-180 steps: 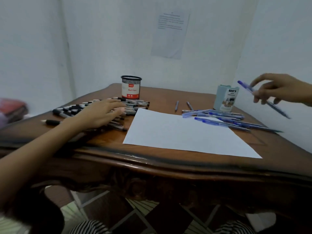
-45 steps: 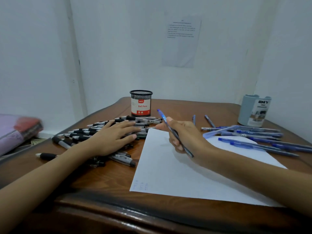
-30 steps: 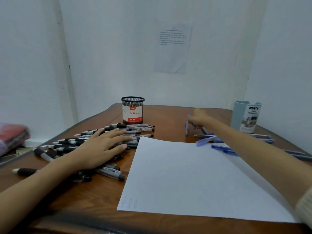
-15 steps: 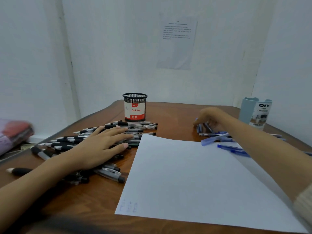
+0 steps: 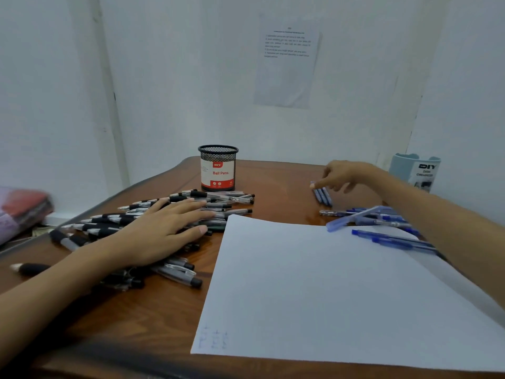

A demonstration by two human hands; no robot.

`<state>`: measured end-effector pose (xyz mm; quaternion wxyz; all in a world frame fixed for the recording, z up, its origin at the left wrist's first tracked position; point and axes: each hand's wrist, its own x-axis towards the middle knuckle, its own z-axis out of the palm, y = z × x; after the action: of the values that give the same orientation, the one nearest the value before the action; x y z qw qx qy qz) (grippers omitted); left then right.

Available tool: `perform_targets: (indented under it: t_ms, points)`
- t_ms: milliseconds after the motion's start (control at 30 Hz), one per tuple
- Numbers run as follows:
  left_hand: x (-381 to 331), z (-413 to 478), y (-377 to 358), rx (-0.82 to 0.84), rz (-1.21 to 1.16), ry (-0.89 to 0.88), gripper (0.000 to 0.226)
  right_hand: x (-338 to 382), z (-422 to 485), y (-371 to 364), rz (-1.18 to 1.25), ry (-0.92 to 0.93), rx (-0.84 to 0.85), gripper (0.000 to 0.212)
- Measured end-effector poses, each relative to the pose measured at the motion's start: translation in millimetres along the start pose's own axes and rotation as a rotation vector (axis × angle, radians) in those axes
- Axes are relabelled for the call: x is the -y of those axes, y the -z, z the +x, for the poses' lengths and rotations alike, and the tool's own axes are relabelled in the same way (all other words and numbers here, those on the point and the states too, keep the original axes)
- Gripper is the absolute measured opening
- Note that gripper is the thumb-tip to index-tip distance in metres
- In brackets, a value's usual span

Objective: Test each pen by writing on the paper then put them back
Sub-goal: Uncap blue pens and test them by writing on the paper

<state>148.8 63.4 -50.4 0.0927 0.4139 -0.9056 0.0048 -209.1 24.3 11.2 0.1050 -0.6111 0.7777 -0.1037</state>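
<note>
Brown table (image 5: 278, 187) holds white paper (image 5: 328, 283). Beyond the paper, the right hand (image 5: 343, 173) touches a row of blue pens (image 5: 322, 196) with loose fingertips, gripping nothing. Left of the paper, the left hand (image 5: 161, 231) lies flat on black pens (image 5: 109, 222). Putting back looks done; next, pick from the blue pile (image 5: 382, 218) and scribble.

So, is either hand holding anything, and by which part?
Nothing held: left hand lies flat on black pens; right hand just touches the far ends of three blue pens.
</note>
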Motion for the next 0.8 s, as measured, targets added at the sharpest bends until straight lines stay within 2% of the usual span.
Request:
perform_targets:
  t_ms: [100,167,200,267,333,400,433,467,567,633,700,800]
  points:
    - [0.6,0.5,-0.1,0.011,-0.006,-0.004,0.098,0.3,-26.5,12.7,-0.16,0.031,0.261,0.037]
    - [0.9,0.5,0.2,0.018,-0.011,-0.006,0.097,-3.8,-34.5,8.8,-0.245,0.034,0.305,0.01]
    - [0.8,0.5,0.4,0.017,-0.016,-0.007,0.097,-7.0,-36.8,4.9,-0.245,0.044,0.302,0.004]
    - [0.3,0.2,0.9,0.013,-0.01,-0.013,0.104,-17.0,-38.0,-1.6,-0.182,0.082,0.252,0.011]
    - [-0.3,0.8,0.9,0.01,-0.004,-0.011,0.106,-24.9,-43.9,-4.7,-0.151,0.179,0.128,0.003]
    - [-2.7,1.2,1.5,0.022,0.001,-0.003,0.089,-28.2,-46.7,-8.2,-0.08,0.304,-0.09,0.008]
    - [-4.4,0.9,2.0,0.032,0.007,0.007,0.075,-25.7,-50.8,-9.6,0.015,0.354,-0.192,0.008]
    - [-5.3,0.9,2.5,0.035,0.005,0.011,0.071,-20.8,-55.6,-10.5,0.105,0.414,-0.282,0.007]
    - [-2.8,0.9,2.2,0.024,-0.003,-0.005,0.107,4.1,-74.4,-14.5,0.214,0.566,-0.465,0.008]
    - [-1.4,0.8,1.7,0.02,-0.011,0.002,0.114,18.8,-88.5,-24.7,0.228,0.617,-0.488,0.016]
    - [-1.6,0.5,1.2,0.019,-0.014,0.007,0.113,27.4,-99.6,-38.0,0.24,0.579,-0.464,0.022]
    - [-4.0,1.8,1.5,0.018,-0.019,0.021,0.083,28.4,-103.1,-47.6,0.09,0.527,-0.274,0.024]
